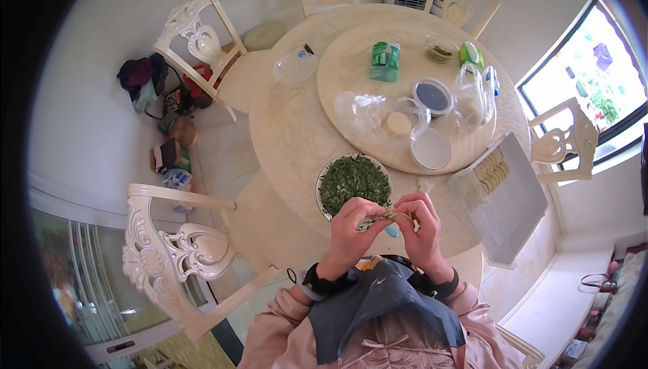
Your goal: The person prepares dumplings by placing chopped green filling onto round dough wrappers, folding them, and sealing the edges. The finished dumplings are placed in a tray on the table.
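My left hand (357, 227) and my right hand (421, 222) meet just over the near rim of a bowl. Between them they pinch a small dumpling (392, 215) of pale dough with green filling at its edge. The bowl of chopped green filling (354, 182) stands on the table, its patterned rim showing. Below the fingers a light blue utensil end (391, 231) shows; the rest is hidden. To the right, a clear plastic drawer-like bin (521, 207) holds a row of folded dumplings (491, 170).
On the round turntable (349, 55) stand a stack of round dough wrappers (398, 123), plastic bags (357, 113), a white bowl (431, 148), a dark-filled tub (433, 97) and a green package (385, 61). A clear lid (295, 67) lies left. Carved chairs (182, 252) surround the table.
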Demonstrator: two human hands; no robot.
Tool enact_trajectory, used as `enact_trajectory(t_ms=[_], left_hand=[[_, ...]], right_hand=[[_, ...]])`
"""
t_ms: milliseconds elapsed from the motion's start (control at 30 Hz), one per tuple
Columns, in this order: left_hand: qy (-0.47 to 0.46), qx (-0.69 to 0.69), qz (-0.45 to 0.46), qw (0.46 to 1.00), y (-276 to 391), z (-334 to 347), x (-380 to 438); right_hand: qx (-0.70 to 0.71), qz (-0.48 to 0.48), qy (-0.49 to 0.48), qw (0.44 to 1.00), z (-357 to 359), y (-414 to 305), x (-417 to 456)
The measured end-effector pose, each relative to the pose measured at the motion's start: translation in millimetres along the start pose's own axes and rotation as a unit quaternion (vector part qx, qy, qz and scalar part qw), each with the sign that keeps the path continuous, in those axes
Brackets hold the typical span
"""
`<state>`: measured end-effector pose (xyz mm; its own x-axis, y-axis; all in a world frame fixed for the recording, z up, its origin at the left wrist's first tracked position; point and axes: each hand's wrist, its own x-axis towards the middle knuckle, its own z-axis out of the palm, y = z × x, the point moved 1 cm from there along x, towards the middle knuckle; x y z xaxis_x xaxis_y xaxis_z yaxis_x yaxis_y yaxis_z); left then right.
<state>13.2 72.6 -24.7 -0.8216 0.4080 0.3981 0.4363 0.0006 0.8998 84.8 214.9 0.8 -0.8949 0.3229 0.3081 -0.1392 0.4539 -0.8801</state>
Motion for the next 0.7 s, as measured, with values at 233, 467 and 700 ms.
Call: enact_trajectory(t_ms=[233, 467, 700], left_hand=[[0.02, -0.04, -0.032, 0.998, 5.3, -1.8, 2.1], [0.012, -0.047, -0.04, 0.998, -7.3, 1.5, -6.6], [0.001, -0.028, -0.019, 0.999, 0.6, 1.1, 1.4]], right_hand=[[0.006, -0.005, -0.004, 1.0, 1.6, -1.2, 0.7], [0.005, -0.01, -0.006, 1.0, 3.4, -0.7, 0.2], [0.018, -0.007, 0.002, 1.0, 7.1, 6.0, -1.7]])
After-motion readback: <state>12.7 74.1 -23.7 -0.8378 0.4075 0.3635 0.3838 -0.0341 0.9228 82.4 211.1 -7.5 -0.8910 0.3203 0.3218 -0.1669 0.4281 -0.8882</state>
